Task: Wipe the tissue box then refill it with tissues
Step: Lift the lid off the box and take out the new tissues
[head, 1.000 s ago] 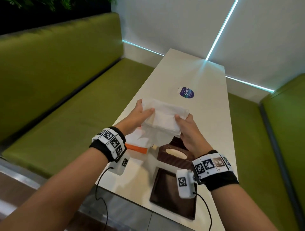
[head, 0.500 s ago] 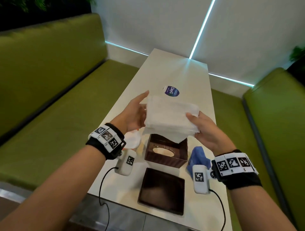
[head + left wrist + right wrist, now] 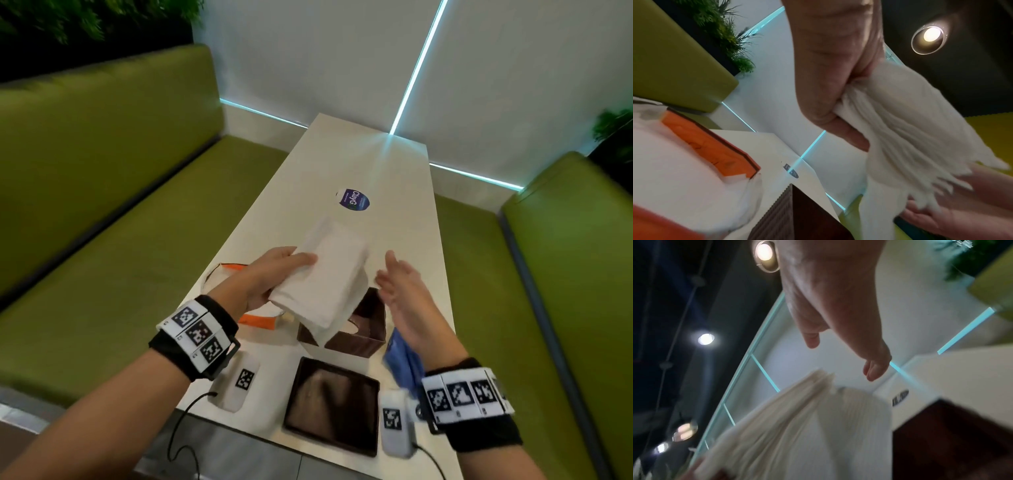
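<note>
My left hand (image 3: 274, 277) grips a thick stack of white tissues (image 3: 329, 274) by its left edge, thumb on top, above the table. The stack (image 3: 906, 129) hangs tilted, its lower corner over the brown tissue box (image 3: 363, 329). That box stands with its oval slot partly showing under the stack. Its flat brown lid or base panel (image 3: 334, 404) lies apart, nearer the front edge. My right hand (image 3: 397, 281) hovers just right of the stack, fingers straight and spread, holding nothing; the stack (image 3: 797, 426) lies below the fingers (image 3: 875, 368) in the right wrist view.
An orange and white tissue pack (image 3: 253, 315) lies left of the box. A blue cloth (image 3: 400, 363) sits to the box's right under my right forearm. A round blue sticker (image 3: 354, 198) marks the white table (image 3: 359, 161). Green benches (image 3: 102, 212) flank both sides.
My right hand has let go of the tissue stack and opened beside it. The left hand alone now holds the stack, which has tilted lower toward the box.
</note>
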